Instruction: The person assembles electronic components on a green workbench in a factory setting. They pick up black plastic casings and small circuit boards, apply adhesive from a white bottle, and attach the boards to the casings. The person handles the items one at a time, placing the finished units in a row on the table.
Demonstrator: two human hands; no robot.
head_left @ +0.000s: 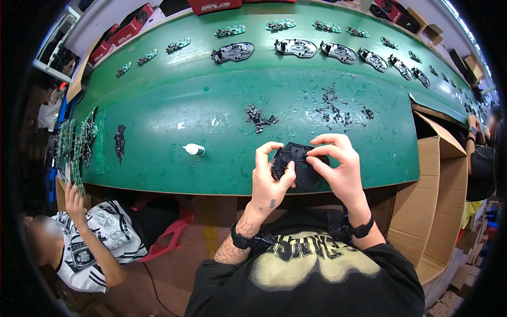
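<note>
My left hand [268, 182] grips a black plastic shell [302, 170] by its left side, above the front edge of the green table, with the hollow side facing up. At the shell's right part, my right hand [340, 166] has thumb and forefinger pinched together; whatever lies between the fingertips is too small to make out. Beyond my hands lies a small heap of black plastic pieces [259, 118]. Farther right are scattered smaller black bits [332, 112]. A white squeeze bottle [194, 149] rests on the table to the left.
Along the back of the green table [222, 105] run green circuit boards [229, 30] and black-and-white mouse bases [296, 47]. Bundled boards [87, 137] and a black pile [120, 143] lie left, near a seated co-worker [100, 243]. A tall cardboard box [422, 195] stands right; another person's arm is beyond.
</note>
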